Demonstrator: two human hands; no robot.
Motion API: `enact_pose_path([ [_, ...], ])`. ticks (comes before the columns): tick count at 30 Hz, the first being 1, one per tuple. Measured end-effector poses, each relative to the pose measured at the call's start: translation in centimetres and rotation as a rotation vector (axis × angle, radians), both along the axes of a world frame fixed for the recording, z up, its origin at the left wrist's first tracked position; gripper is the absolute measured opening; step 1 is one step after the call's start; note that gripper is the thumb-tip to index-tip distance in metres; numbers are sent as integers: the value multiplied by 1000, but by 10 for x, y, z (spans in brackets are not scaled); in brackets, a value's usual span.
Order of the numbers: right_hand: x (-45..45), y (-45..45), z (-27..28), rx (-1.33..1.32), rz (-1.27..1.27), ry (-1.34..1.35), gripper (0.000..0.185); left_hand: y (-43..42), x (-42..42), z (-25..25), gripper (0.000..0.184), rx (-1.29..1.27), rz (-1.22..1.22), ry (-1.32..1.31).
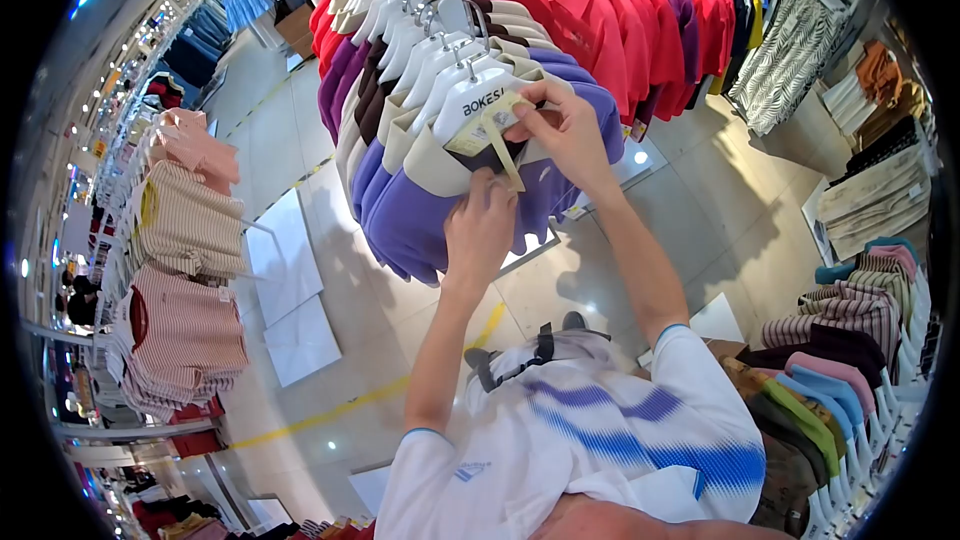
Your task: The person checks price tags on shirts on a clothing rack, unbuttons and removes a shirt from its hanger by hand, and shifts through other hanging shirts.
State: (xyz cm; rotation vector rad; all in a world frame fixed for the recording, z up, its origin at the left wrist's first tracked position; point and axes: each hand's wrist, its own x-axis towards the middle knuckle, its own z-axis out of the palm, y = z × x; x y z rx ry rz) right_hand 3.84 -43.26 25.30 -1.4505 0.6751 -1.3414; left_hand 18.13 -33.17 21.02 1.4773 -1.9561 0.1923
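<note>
A purple shirt with a cream collar hangs at the near end of the rack, on a white hanger printed "BOKESJ". Over its neck opening lies a pale yellow paper strip, with a pale label beside it. My right hand pinches the strip's upper part between thumb and fingers. Lower down, my left hand is closed at the front of the collar, close to the strip's lower end. What its fingertips grip is hidden.
Behind the front shirt, several cream, brown and purple garments hang close together. Red shirts fill a rack at the back right. Striped tops hang at left, more clothes at right. Yellow tape marks the tiled floor.
</note>
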Motion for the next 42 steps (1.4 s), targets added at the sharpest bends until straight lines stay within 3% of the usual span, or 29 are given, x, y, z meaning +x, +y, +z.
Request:
enact_pose_path([
  [10, -3, 28, -21, -170, -9, 408, 20, 0, -3, -2, 20, -14, 66, -2],
  [12, -7, 35, -33, -284, -252, 341, 23, 2, -2, -3, 18, -13, 52, -24],
  [15, -19, 46, -68, -99, -243, 401, 26, 2, -1, -4, 18, -23, 64, -19],
  [16, -14, 46, -76, -231, -263, 427, 28, 2, -1, -5, 18, -24, 72, -9],
  [19, -9, 51, -82, -180, -95, 626, 30, 3, 0, -7, 20, 26, 54, -4],
  [21, -7, 47, -81, -167, -53, 593, 27, 4, 1, -6, 25, 16, 41, 0],
  [23, -8, 48, -68, 76, 2, 459, 22, 6, 2, -2, 25, 22, 38, 9],
  [30, -19, 43, 2, 187, 198, 273, 17, 11, 4, -2, 26, 8, 41, -35],
  [34, 10, 19, 0, 95, 275, -32, 18, 12, 4, -3, 21, 6, 25, -43],
  [42, 23, 19, -6, -65, 111, -43, 13, 18, 5, -5, 15, -8, 65, -49],
])
